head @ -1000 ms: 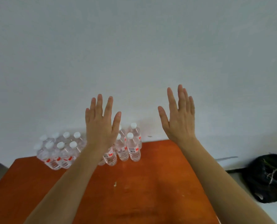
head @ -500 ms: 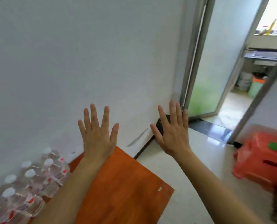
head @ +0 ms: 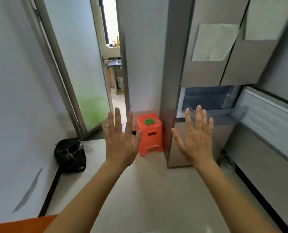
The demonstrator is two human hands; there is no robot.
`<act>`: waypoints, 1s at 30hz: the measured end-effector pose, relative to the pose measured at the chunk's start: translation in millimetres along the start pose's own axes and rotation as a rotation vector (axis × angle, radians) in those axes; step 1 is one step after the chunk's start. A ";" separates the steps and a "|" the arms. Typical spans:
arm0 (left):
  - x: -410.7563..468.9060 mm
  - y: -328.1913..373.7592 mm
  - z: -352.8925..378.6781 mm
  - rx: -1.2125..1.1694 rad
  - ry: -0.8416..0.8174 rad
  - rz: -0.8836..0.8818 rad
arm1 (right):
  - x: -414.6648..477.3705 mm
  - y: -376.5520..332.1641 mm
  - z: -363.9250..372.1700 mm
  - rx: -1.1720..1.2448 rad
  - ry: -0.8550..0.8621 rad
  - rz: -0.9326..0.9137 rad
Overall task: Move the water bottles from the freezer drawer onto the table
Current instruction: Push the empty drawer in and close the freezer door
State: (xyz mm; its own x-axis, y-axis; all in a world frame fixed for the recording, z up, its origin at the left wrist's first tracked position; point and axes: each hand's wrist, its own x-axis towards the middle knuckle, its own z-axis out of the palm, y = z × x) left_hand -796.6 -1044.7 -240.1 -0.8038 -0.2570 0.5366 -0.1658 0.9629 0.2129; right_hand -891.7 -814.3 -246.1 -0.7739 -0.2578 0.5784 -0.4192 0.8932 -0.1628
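The freezer drawer (head: 213, 105) sits pulled out. The left hand (head: 121, 140) and right hand (head: 197, 140) are spread wide, holding nothing.

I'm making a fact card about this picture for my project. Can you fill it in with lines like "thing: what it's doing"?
left hand: open, fingers spread, holding nothing
right hand: open, fingers spread, holding nothing
fridge: ahead on the right, lower door swung open
freezer drawer: pulled out; contents cannot be seen
water bottles: none in view
stool: orange, on the floor left of the fridge
bag: black, on the floor by the left wall
table: only an orange corner, bottom left
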 end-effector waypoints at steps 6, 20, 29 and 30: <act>46.3 145.6 73.2 -0.053 -0.083 0.077 | 9.9 151.4 -6.0 -0.040 -0.001 0.111; 143.4 264.3 224.9 -0.020 -0.228 0.097 | 94.7 310.4 67.1 0.132 -0.114 0.283; 247.3 297.2 363.1 -0.282 -0.546 -0.037 | 189.5 405.2 167.1 0.214 -0.307 0.526; 260.1 303.3 377.9 -0.367 -0.609 -0.101 | 198.8 414.6 175.2 0.262 -0.324 0.571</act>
State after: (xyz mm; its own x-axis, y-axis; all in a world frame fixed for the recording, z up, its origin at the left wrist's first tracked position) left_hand -1271.9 -788.5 -344.6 -0.9884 -0.1490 -0.0286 -0.1396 0.8193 0.5561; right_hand -1302.5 -559.8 -338.7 -0.9922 0.0918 0.0844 0.0259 0.8136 -0.5809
